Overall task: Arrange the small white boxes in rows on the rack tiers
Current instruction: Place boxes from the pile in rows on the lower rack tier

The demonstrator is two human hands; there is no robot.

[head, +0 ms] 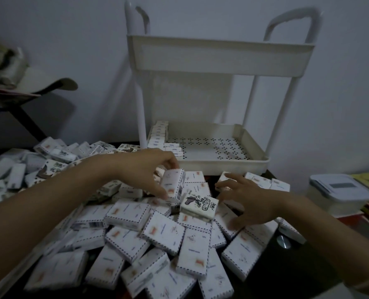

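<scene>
Your left hand (144, 169) pinches one small white dashed-edge box (172, 184), tilted up above the heap of small white boxes (164, 231) on the dark table (287, 268). Your right hand (250, 201) has its fingers spread over the heap. Behind it, the white plastic two-tier rack (222, 57) carries a row of boxes (158, 134) along the left side of its lower tier.
</scene>
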